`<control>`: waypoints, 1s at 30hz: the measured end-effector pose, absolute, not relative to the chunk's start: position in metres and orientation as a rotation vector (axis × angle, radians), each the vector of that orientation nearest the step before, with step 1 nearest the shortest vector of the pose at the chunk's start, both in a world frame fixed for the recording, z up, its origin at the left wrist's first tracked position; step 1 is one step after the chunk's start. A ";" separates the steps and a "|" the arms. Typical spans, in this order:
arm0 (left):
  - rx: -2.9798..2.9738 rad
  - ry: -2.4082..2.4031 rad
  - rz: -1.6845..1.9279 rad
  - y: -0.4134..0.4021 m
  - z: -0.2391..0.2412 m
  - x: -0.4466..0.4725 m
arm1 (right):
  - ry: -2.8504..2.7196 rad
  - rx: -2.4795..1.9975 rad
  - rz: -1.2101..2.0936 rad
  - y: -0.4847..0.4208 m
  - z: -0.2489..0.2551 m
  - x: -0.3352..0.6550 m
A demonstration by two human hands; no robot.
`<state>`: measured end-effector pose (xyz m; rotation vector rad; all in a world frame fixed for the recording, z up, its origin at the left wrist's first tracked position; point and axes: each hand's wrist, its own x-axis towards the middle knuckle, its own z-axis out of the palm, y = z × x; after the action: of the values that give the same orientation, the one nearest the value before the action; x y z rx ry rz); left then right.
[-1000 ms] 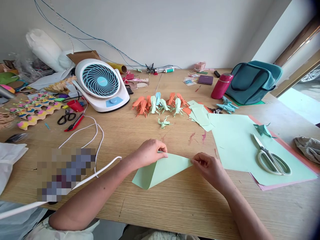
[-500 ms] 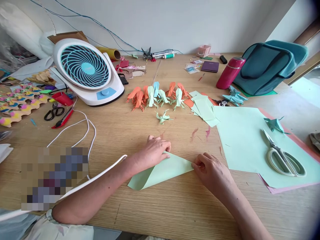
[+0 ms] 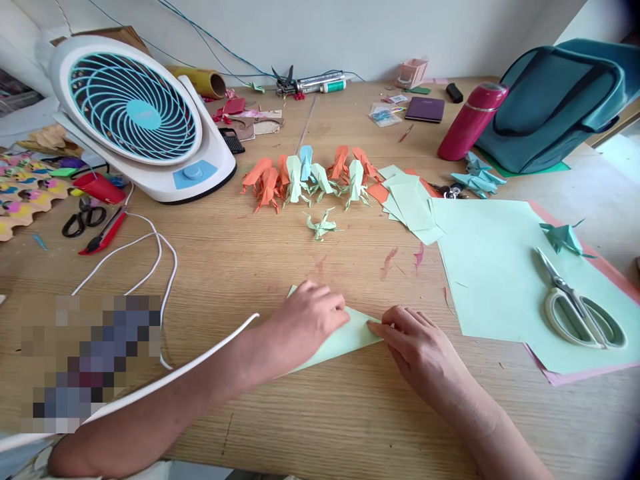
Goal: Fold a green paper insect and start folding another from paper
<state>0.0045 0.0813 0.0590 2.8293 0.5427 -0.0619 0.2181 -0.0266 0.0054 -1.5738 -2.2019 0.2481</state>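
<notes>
A pale green sheet of paper lies on the wooden table, folded over to a point at its right end. My left hand rests across it with curled fingers pressed together on the paper, hiding much of its left part. At the right tip, my right hand pinches the paper between thumb and forefinger. Beyond the hands stands a small pale green origami figure. Behind it is a group of folded paper figures in orange, green and blue.
On the right, scissors lie on large green sheets, near smaller cut sheets. A pink flask and teal bag stand behind. To the left are a fan, a white cable and black-handled scissors.
The paper's raised, curved flap now lies flatter under my left hand, which covers more of the sheet. My right hand still pinches the tip. The camera view has shifted slightly.
</notes>
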 end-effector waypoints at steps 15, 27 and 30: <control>3.071 0.614 -0.098 0.021 0.036 0.013 | -2.179 -1.510 0.296 -0.026 0.009 0.217; 3.185 0.631 -0.161 0.015 0.026 0.016 | -2.125 -1.568 0.375 -0.039 0.013 0.216; 3.195 0.637 -0.159 0.014 0.023 0.016 | -2.117 -1.559 0.338 -0.045 0.010 0.215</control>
<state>0.0161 0.0136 0.0234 3.1947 0.6372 -0.1593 0.2148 -0.0452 0.0102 -1.5594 -2.1166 0.3380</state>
